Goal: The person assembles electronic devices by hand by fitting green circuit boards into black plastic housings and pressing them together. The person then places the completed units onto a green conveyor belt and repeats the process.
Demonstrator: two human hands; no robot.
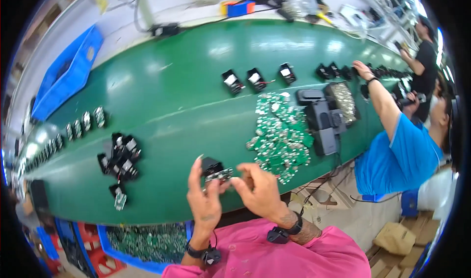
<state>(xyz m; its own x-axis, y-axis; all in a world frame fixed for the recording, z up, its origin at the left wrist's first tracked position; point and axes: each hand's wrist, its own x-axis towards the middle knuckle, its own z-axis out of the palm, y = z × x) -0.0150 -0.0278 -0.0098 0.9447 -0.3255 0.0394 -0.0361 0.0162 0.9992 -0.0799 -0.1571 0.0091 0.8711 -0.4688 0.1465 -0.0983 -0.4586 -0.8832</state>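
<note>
Near the front edge of the green table, my left hand (203, 202) is closed round a small black plastic housing (212, 165). A small circuit board (219, 175) lies against the near side of that housing. My right hand (262, 192) comes in from the right, thumb and forefinger bent toward the board's right end; whether they pinch anything there is too small to make out. A loose pile of green circuit boards (280, 136) spreads beyond my right hand. To the left sits a cluster of black housings (120, 155), with one green-and-white board (120, 201) at its near end.
Three black units (256, 79) stand in a row further back. A dark grey device (321, 126) and a box of small metal parts (342, 101) lie right. A co-worker in blue (397, 155) reaches over the table. Blue bins (68, 74) hold parts; another (142, 265) sits below the edge.
</note>
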